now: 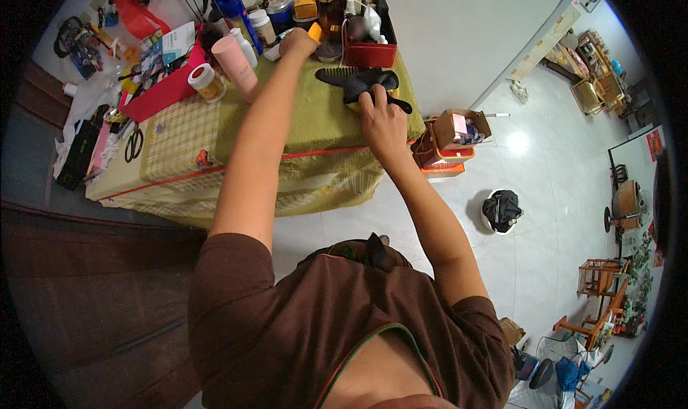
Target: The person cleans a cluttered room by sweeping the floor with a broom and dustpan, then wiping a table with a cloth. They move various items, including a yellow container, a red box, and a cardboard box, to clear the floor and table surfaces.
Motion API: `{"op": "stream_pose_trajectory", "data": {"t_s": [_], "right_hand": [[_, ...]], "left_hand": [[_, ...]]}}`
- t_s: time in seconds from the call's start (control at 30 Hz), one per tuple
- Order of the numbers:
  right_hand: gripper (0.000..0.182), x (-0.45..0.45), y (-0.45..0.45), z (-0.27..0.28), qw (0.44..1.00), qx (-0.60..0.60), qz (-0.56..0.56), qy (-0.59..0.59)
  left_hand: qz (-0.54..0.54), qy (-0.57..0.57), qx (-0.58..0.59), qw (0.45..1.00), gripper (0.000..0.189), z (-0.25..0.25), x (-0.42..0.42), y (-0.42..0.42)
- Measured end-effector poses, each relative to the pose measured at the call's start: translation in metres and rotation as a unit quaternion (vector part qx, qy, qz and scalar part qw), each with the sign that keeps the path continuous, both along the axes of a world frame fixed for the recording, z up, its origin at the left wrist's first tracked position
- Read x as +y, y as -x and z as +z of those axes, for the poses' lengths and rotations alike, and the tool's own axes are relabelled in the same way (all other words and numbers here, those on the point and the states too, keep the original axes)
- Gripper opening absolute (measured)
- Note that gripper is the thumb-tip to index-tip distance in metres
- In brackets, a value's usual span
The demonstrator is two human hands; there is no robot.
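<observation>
My left hand [299, 42] is closed around a small yellow-orange item [315, 31], above the back of a cloth-covered table [322, 113]. A small white object [273, 52] lies just beside that hand. My right hand [380, 113] rests on a black bundle [371, 81], its fingers bent over it; whether they grip it cannot be told. A black comb [336, 76] lies against the bundle's left side, and a black handle [400, 105] sticks out at its right. A pink bottle [236, 67] stands left of my left forearm.
Behind my hands stand a red box [371, 54] of bottles, a dark glass bottle [330, 11] and a white jar [262, 26]. A yellow-labelled jar [207, 83], a pink-red box [161, 94] and black scissors [134, 145] are at the left. Stacked boxes [446, 145] adjoin the table's right side.
</observation>
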State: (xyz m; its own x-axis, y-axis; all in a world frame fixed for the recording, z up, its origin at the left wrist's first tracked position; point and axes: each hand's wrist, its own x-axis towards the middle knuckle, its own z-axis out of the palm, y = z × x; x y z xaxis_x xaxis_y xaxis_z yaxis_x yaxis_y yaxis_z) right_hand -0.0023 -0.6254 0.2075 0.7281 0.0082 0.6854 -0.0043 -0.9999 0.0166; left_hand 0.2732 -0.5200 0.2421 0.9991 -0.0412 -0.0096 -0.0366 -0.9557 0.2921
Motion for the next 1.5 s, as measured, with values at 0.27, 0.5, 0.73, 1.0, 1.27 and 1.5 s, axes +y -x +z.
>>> {"op": "stream_pose_trajectory", "data": {"t_s": [0.27, 0.5, 0.73, 1.0, 1.27, 1.5], "right_hand": [[0.016, -0.002, 0.001, 0.003, 0.998, 0.005, 0.042, -0.051], [0.015, 0.057, -0.004, 0.0, 0.976, 0.059, 0.206, -0.026], [0.009, 0.079, -0.058, 0.003, 0.996, 0.031, 0.078, -0.006], [0.018, 0.162, -0.015, 0.003, 0.963, 0.084, 0.256, -0.01], [0.023, 0.251, -0.02, 0.001, 0.922, 0.108, 0.369, -0.041], [0.018, 0.265, -0.047, -0.017, 0.93, 0.064, 0.36, 0.047]], "left_hand": [[-0.118, 0.202, -0.142, 0.962, 0.047, -0.005, 0.046, 0.074], [-0.222, 0.429, -0.292, 0.826, 0.029, -0.017, 0.105, 0.153], [-0.16, 0.368, -0.317, 0.859, 0.033, -0.036, 0.182, 0.203], [-0.057, 0.409, -0.251, 0.876, 0.031, -0.047, 0.274, 0.273], [-0.013, 0.291, -0.359, 0.887, 0.033, -0.055, 0.336, 0.323], [0.153, 0.312, -0.346, 0.872, 0.032, -0.103, 0.372, 0.375]]}}
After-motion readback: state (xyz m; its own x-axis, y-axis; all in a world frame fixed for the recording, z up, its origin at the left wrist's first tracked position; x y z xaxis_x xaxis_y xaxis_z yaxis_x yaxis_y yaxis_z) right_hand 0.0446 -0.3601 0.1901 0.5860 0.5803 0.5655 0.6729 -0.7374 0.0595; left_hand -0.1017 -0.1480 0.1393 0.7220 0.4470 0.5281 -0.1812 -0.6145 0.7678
